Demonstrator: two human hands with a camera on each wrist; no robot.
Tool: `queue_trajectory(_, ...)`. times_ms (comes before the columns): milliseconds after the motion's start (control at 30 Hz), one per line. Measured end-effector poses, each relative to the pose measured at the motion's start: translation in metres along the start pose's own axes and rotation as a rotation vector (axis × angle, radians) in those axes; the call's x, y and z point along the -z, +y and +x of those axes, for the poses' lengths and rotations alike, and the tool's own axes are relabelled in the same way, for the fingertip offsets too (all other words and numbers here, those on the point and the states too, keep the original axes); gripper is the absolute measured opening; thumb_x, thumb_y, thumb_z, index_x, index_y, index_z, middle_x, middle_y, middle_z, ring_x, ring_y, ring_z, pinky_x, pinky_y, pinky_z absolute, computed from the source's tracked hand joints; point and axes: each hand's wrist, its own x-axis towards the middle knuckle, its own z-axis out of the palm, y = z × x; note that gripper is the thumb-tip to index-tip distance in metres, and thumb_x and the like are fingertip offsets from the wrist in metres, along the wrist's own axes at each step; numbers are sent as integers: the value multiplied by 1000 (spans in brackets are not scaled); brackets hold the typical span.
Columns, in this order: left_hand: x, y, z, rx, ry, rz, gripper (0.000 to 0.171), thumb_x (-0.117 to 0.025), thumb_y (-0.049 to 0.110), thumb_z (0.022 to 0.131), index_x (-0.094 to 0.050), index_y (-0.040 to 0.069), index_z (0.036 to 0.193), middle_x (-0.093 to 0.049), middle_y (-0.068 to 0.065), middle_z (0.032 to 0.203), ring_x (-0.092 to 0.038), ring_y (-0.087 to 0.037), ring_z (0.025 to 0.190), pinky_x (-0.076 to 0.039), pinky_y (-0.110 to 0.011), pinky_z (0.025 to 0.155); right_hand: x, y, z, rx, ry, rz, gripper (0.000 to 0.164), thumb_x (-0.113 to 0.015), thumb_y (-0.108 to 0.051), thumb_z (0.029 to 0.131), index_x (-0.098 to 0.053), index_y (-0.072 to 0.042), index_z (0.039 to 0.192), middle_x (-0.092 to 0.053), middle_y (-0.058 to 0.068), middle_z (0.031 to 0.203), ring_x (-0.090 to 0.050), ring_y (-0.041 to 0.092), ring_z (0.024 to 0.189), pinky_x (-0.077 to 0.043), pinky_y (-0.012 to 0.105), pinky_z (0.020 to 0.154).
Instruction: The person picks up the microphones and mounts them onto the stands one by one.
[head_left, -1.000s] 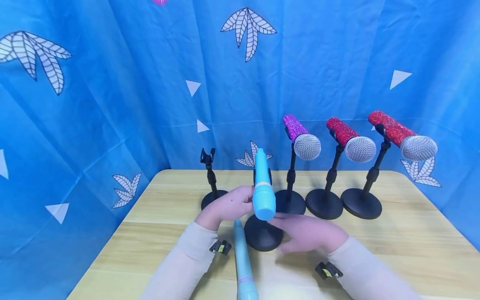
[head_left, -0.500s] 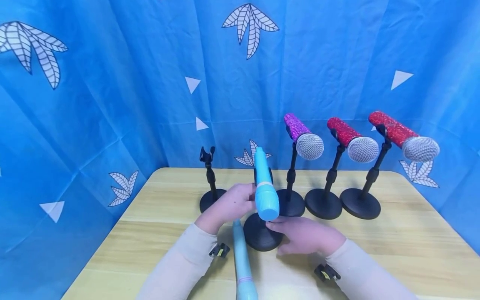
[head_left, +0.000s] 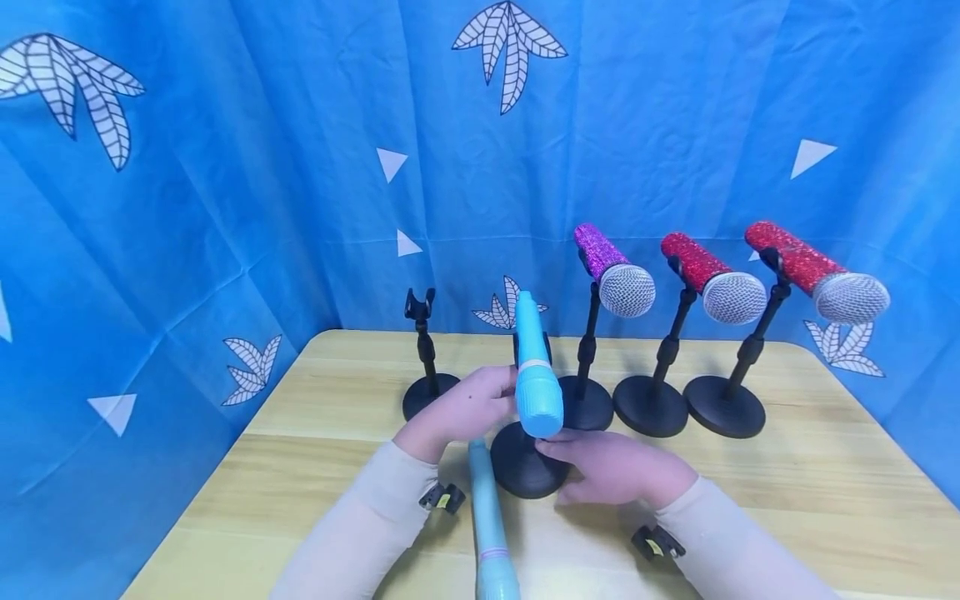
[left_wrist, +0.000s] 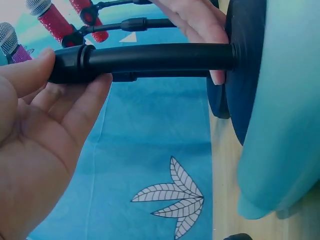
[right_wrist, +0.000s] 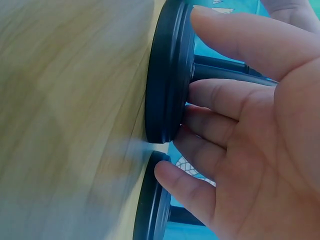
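Observation:
A light blue microphone [head_left: 538,392] sits head toward me in the clip of a black stand [head_left: 528,467]. My left hand [head_left: 474,407] grips the stand's pole just below the clip; in the left wrist view its thumb and fingers pinch the black collar [left_wrist: 72,64]. Low at the same stand is my right hand [head_left: 622,468]. The right wrist view shows its fingertips against the upper face of the round base [right_wrist: 167,75], fingers spread and only slightly bent. A second light blue microphone [head_left: 487,508] lies on the table beside the left forearm.
At back left stands a bare black microphone stand [head_left: 426,350]. To the right, one purple glitter microphone [head_left: 597,250] and two red ones [head_left: 693,260] sit on stands, their bases near my right hand. A blue patterned curtain [head_left: 300,125] hangs behind the wooden table [head_left: 300,467].
The right hand, blurred a second ago, has settled at the stand's base. The left hand keeps its grip on the pole. The head view has shifted slightly.

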Motion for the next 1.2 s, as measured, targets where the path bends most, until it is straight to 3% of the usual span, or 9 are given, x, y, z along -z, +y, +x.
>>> queue_trajectory(167, -9, 2, 5, 130, 99, -21, 9, -70, 16, 93, -64, 15, 99, -67, 6, 86, -63, -13, 84, -53, -35, 77, 2, 0, 0, 28, 0, 15, 68, -75, -37, 91, -52, -7, 148, -49, 11, 151, -51, 28, 135, -45, 43, 106)
queue_trajectory(267, -12, 1, 8, 149, 109, -5, 19, -74, 26, 91, -60, 14, 96, -63, 2, 78, -59, -17, 72, -50, -35, 66, 2, 1, 1, 37, -3, 23, 67, -75, -35, 92, -51, -7, 148, -45, 10, 155, -49, 28, 136, -45, 43, 106)
queue_trajectory(367, -8, 0, 6, 131, 82, -4, 19, -72, 30, 93, -63, 16, 102, -64, 4, 86, -61, -15, 78, -51, -34, 70, 1, 2, 1, 41, -2, 16, 68, -76, -35, 91, -51, -8, 148, -42, 10, 157, -50, 27, 135, -45, 43, 106)
queue_trajectory(500, -1, 1, 2, 83, 34, -61, 18, -66, 26, 98, -65, 19, 115, -68, 9, 107, -64, -11, 103, -52, -38, 91, 1, 3, 1, 40, 0, 4, 68, -77, -36, 90, -52, -9, 148, -43, 9, 157, -51, 26, 134, -46, 42, 105)
queue_trajectory(567, 1, 2, 1, 56, 17, -58, 17, -64, 24, 100, -65, 19, 117, -68, 9, 109, -64, -10, 107, -51, -39, 95, 0, 4, 0, 41, -2, 2, 69, -77, -36, 90, -53, -10, 148, -43, 9, 157, -51, 26, 134, -45, 42, 105)
queue_trajectory(667, 0, 4, 2, 48, 15, -9, 17, -63, 25, 101, -66, 20, 117, -69, 10, 106, -64, -10, 104, -51, -39, 94, 1, 4, 0, 38, -4, 2, 68, -77, -36, 90, -52, -10, 148, -43, 8, 157, -51, 26, 134, -46, 42, 105)
queue_trajectory(900, -1, 9, 2, 115, 35, 25, 19, -67, 31, 99, -70, 21, 116, -68, 12, 102, -63, -10, 101, -52, -40, 93, 2, 4, 0, 24, 3, 27, 66, -76, -36, 91, -53, -10, 148, -43, 9, 156, -50, 27, 135, -45, 44, 106)
queue_trajectory(1200, 7, 8, -1, 53, 66, 28, 15, -61, 28, 102, -70, 23, 113, -70, 15, 102, -64, -7, 104, -51, -39, 93, -1, 6, 1, 14, 37, 79, 64, -72, -42, 94, -54, -10, 147, -46, 8, 155, -48, 28, 138, -43, 47, 107)
